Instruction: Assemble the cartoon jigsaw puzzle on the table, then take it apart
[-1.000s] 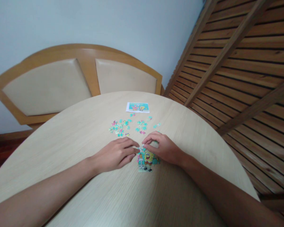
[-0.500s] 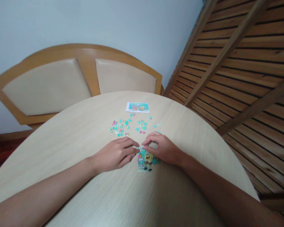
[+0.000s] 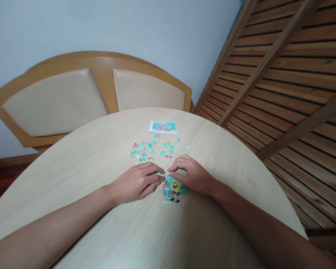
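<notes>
A partly joined jigsaw puzzle (image 3: 175, 192) lies flat near the middle of the table, showing a yellow sponge character beside a pale, long-legged one. At its upper left edge, my left hand (image 3: 141, 182) rests with fingers stretched out, the tips touching the puzzle. My right hand (image 3: 194, 175) curves over the top right, thumb and index finger pinched at a small puzzle piece (image 3: 167, 174) on the upper edge. Part of the puzzle's right side is hidden under that hand. Whether the piece sits fully locked in, I cannot tell.
Loose puzzle pieces (image 3: 142, 151) lie in a cluster beyond my left hand, with a second group (image 3: 167, 148) to its right. A picture card (image 3: 162, 127) lies farther back. Behind the round table (image 3: 100, 157) stands a padded bench back (image 3: 106, 61); slatted wood (image 3: 282, 67) rises at right.
My right hand has shifted very slightly up and left at the puzzle's top edge. My left hand and the loose pieces stay where they were.
</notes>
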`<state>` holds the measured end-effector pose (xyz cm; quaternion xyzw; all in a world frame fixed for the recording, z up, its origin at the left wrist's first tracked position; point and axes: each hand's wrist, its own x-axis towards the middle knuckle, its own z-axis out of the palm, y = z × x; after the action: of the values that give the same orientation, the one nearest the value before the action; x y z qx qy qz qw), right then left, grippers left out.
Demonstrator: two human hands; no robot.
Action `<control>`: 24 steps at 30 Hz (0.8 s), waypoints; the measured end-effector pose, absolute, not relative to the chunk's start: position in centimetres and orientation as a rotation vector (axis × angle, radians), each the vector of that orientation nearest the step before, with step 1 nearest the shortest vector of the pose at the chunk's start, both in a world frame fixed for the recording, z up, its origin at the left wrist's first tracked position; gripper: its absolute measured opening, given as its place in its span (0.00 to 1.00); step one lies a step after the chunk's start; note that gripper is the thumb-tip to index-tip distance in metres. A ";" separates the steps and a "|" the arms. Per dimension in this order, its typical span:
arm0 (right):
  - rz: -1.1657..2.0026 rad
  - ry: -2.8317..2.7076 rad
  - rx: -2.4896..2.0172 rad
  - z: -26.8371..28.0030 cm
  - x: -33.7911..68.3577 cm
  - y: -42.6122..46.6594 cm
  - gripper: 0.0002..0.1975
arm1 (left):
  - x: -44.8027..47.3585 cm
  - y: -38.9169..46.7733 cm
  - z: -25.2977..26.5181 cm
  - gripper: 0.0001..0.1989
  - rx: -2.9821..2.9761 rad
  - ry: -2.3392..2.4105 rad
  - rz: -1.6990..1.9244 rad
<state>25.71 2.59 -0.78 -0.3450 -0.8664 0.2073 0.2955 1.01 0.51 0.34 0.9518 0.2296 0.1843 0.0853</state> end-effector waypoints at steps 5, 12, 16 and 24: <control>0.504 -2.350 -0.916 -0.7 25.9 2.6 0.02 | 1.0 0.6 0.3 0.14 2.842 0.687 0.547; 0.464 -2.394 -0.914 -0.7 26.0 2.6 0.03 | 1.0 0.6 0.2 0.14 2.842 0.686 0.559; 0.447 -2.420 -0.873 -0.7 26.1 2.6 0.03 | 1.1 0.6 0.3 0.14 2.843 0.683 0.554; 0.393 -2.445 -0.865 -0.6 26.2 2.5 0.03 | 1.0 0.6 0.2 0.13 2.839 0.678 0.545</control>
<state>26.15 2.53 -0.64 -0.3187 -0.9009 0.1448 0.2565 1.01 0.63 0.24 0.9526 0.2275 0.1829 0.0861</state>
